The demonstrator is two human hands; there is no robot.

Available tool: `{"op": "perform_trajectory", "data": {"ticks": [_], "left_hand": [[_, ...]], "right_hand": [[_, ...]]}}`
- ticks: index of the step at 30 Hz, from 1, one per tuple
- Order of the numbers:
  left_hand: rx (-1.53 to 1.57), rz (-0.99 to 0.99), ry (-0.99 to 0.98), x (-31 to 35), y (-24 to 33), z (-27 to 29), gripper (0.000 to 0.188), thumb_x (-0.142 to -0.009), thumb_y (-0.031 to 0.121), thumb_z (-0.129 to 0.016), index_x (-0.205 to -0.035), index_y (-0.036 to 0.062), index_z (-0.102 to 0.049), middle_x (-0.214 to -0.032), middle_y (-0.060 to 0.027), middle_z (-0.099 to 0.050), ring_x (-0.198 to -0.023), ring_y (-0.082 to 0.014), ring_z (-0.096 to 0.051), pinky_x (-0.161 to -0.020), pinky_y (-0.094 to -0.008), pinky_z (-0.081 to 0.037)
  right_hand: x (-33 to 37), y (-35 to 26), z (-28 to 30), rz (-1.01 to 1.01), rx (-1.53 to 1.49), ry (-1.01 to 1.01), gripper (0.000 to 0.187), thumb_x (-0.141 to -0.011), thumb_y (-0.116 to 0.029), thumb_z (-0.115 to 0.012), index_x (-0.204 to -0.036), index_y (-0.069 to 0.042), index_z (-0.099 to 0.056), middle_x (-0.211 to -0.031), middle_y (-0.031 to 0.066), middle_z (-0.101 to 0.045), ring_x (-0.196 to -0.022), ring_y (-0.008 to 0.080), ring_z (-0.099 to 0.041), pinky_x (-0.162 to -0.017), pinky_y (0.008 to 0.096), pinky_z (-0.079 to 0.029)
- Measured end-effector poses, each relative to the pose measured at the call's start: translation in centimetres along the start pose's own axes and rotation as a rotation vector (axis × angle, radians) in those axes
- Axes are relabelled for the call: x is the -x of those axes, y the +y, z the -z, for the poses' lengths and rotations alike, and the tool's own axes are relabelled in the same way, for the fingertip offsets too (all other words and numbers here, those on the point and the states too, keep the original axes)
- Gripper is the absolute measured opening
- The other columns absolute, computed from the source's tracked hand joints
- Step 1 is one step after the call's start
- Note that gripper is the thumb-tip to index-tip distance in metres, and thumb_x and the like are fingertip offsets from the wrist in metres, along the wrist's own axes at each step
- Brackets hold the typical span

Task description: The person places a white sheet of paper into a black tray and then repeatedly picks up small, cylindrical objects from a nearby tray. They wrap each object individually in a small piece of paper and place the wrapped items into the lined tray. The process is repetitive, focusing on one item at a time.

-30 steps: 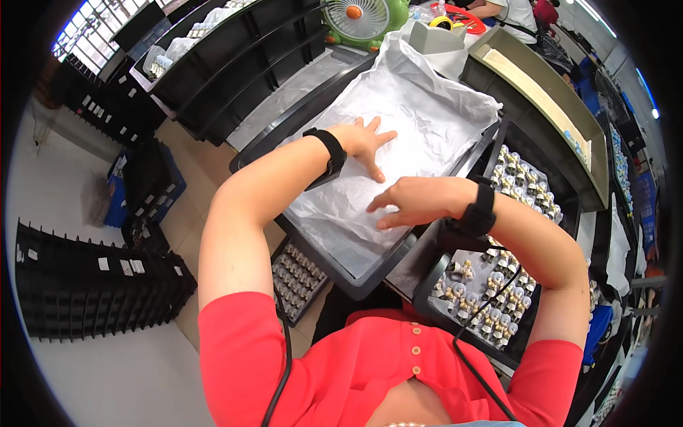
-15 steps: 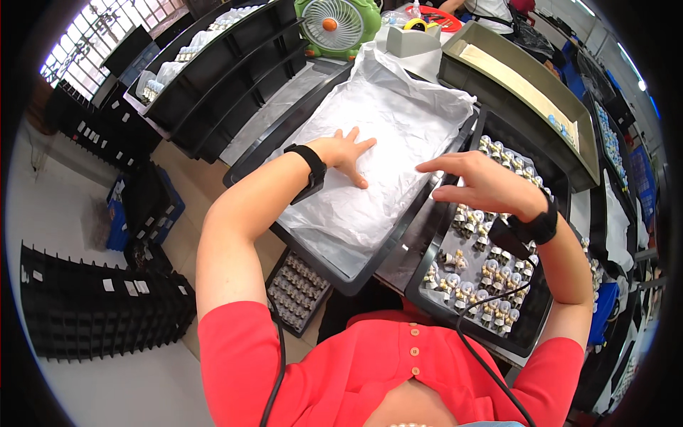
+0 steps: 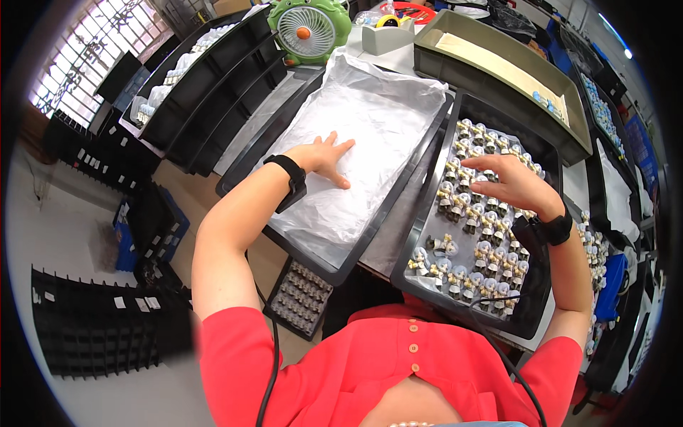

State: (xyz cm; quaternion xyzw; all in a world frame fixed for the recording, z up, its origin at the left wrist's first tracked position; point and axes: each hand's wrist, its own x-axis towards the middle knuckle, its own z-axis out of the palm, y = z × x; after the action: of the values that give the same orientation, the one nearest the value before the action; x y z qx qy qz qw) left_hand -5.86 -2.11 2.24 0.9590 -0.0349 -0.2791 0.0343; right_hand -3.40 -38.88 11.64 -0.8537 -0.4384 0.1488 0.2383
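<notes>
My left hand (image 3: pixel 324 158) rests with spread fingers on a thin white plastic sheet (image 3: pixel 377 128). That sheet lines a black tray (image 3: pixel 329 274) in front of me. To the right, my right hand (image 3: pixel 514 181) is over a second black tray (image 3: pixel 466 322) with rows of small figurines (image 3: pixel 487 228) in it. The figurines have pale hair, with white, yellow and dark parts. Thumb and fingers of my right hand are apart, and I see nothing between them. One figurine (image 3: pixel 445 245) lies on its side near the tray's near left part.
Stacked black trays (image 3: pixel 213 85) stand at the far left, beside a green fan (image 3: pixel 307 32). A long olive bin (image 3: pixel 498 71) lies at the back right. Below the lined tray, another tray of small pieces (image 3: pixel 299 299) sits low down. Black racks (image 3: pixel 99 320) stand at the left.
My right hand has moved right, from the lined tray's edge to over the figurines. My left hand stays spread on the sheet. The whole view has shifted slightly.
</notes>
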Motion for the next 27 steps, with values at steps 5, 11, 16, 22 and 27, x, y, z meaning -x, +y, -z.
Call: {"op": "perform_trajectory", "data": {"ticks": [5,11,16,22,27], "left_hand": [[-0.067,-0.059,0.056,-1.2,-0.2,1.1,0.114,-0.060,0.057,-0.076,-0.147,0.0202,-0.013,-0.147,-0.0303,-0.009,-0.131,-0.0523,-0.020,-0.106,-0.0534,-0.026],[0.062,-0.276,0.306,2.3,3.4,5.3,0.081,-0.076,0.045,-0.068,-0.141,0.0131,-0.031,-0.142,-0.0259,-0.030,-0.128,-0.0389,-0.036,-0.103,-0.0423,-0.035],[0.358,-0.662,0.570,8.3,10.2,6.9,0.057,-0.082,0.028,-0.066,-0.131,0.0072,-0.046,-0.132,-0.0168,-0.048,-0.124,-0.0298,-0.045,-0.102,-0.0357,-0.035],[0.804,-0.821,0.351,11.1,16.1,5.3,0.042,-0.085,0.019,-0.064,-0.123,0.0048,-0.055,-0.115,-0.0086,-0.061,-0.109,-0.0142,-0.054,-0.094,-0.0296,-0.042],[1.185,-0.712,0.271,7.1,16.9,3.4,0.031,-0.090,0.017,-0.059,-0.116,0.0012,-0.058,-0.110,-0.0059,-0.062,-0.102,-0.0114,-0.057,-0.090,-0.0257,-0.043]], "right_hand": [[1.9,1.3,0.2,-0.065,-0.003,0.018,0.042,-0.081,-0.021,-0.065,-0.117,-0.001,-0.058,-0.109,0.0187,-0.063,-0.100,0.0309,-0.061,-0.088,0.0357,-0.047],[3.1,3.4,-1.1,-0.087,-0.004,0.051,0.041,-0.082,-0.022,-0.065,-0.116,-0.002,-0.059,-0.109,0.0196,-0.063,-0.099,0.0312,-0.061,-0.087,0.0370,-0.048],[2.7,4.0,-3.6,-0.119,-0.008,0.092,0.042,-0.077,-0.021,-0.069,-0.113,-0.001,-0.060,-0.106,0.0190,-0.063,-0.098,0.0313,-0.061,-0.086,0.0371,-0.048],[1.4,3.9,-8.5,-0.036,0.174,0.223,0.068,-0.065,-0.031,-0.078,-0.120,-0.003,-0.051,-0.108,0.0172,-0.055,-0.102,0.0323,-0.055,-0.086,0.0395,-0.046],[0.1,4.4,-11.6,0.008,0.328,0.319,0.069,-0.065,-0.033,-0.076,-0.120,-0.003,-0.049,-0.104,0.0154,-0.052,-0.093,0.0343,-0.052,-0.084,0.0415,-0.045]]}}
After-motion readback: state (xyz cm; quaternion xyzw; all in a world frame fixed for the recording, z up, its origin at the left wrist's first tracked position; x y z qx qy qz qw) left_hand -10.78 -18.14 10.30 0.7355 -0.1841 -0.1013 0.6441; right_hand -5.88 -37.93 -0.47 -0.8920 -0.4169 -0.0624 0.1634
